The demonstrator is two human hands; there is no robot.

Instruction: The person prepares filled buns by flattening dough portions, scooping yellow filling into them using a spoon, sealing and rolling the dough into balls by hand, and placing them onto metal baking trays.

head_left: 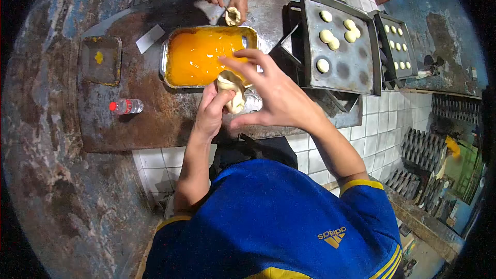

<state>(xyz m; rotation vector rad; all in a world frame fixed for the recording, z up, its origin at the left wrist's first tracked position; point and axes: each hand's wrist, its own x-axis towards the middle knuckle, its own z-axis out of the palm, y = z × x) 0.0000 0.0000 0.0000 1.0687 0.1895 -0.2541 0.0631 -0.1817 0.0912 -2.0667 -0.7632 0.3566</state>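
while left fingers [219, 103] pinch pale, folded, open-mouthed dough [237, 101], right fingers [241, 67] spread apart.

Bakery kitchen: trays [351, 80] hold dough balls [323, 65] right of the right hand [279, 95]; pan [163, 61] of orange mixture [194, 51] lies beyond.

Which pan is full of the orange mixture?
The shiny middle pan, just beyond the held dough. The small left pan shows just a yellow smear; the right-hand trays hold dough balls.
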